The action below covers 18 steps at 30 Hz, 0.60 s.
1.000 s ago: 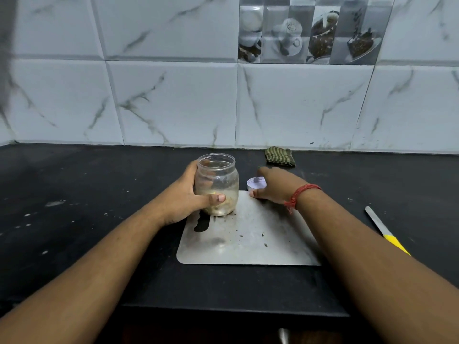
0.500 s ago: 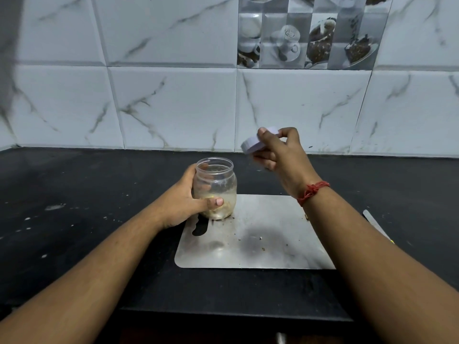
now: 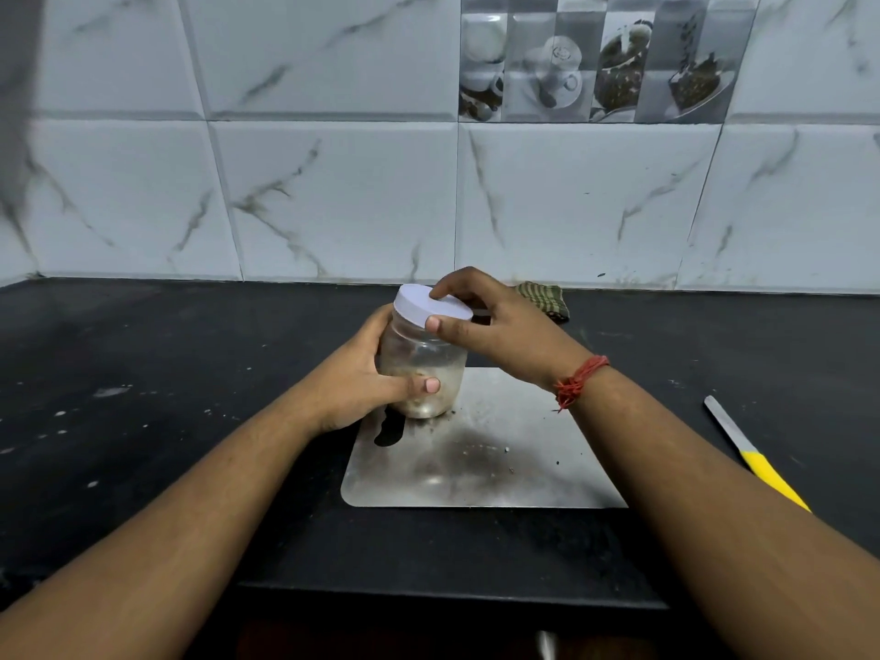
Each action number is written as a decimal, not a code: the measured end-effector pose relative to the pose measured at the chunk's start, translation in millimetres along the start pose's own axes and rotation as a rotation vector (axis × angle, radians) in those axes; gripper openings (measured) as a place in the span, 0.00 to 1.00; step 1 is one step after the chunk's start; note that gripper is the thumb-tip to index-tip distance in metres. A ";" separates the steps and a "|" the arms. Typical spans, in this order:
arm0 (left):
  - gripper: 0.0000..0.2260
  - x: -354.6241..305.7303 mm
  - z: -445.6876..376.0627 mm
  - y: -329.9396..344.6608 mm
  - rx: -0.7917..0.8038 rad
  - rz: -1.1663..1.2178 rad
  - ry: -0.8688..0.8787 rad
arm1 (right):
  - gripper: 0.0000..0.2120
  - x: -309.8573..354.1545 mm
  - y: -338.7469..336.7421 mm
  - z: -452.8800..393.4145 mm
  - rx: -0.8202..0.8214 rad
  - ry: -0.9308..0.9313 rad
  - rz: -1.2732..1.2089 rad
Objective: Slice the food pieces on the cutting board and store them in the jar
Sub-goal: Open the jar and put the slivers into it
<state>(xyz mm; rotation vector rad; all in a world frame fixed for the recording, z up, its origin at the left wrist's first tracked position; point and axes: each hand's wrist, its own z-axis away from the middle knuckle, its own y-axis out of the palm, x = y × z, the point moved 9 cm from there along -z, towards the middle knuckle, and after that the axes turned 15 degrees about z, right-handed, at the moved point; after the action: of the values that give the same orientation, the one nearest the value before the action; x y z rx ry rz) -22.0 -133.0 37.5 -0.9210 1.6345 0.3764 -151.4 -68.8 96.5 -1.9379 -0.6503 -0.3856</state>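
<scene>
Your left hand (image 3: pixel 362 378) wraps the clear jar (image 3: pixel 424 369) around its lower body, thumb across the front, and that hold is there to keep the jar from turning or tipping while the top is worked. The jar stands at the far left corner of the steel cutting board (image 3: pixel 500 464), with the pale cut food sitting in its bottom, so the slicing and filling look finished and closing is the step in hand. Your right hand (image 3: pixel 495 321) has the white lid (image 3: pixel 431 304) pinched at the rim, thumb on the near edge and a fingertip on top, the other fingers curled behind it. The lid sits on the jar's mouth but tilted, lower toward your right, so it is probably not yet seated on the thread; level it before you twist, or it may catch crooked. The board itself carries only crumbs and smears. The yellow-handled knife (image 3: pixel 752 454) lies on the black counter (image 3: pixel 143 397) well to the right of the board, out of the way, and a folded striped cloth (image 3: pixel 543 297) rests by the wall.
</scene>
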 end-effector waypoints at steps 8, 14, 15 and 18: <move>0.36 -5.9 -1.8 2.2 0.016 -0.027 0.033 | 0.14 10.4 -6.9 -1.5 0.017 -0.108 0.199; 0.35 -12.1 -2.5 9.5 0.046 -0.028 0.043 | 0.19 17.3 -9.9 2.7 0.072 -0.203 0.220; 0.35 -11.6 -2.5 9.6 0.045 -0.024 0.037 | 0.21 18.7 -9.4 2.9 0.082 -0.213 0.225; 0.37 -7.5 -2.5 9.5 0.044 -0.009 0.023 | 0.28 18.3 -3.9 0.0 0.137 -0.214 0.291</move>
<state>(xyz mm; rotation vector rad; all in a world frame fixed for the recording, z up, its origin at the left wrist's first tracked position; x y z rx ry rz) -30.5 -125.8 43.0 -0.9023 1.6523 0.3232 -139.1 -62.5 109.0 -1.9209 -0.5051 0.0477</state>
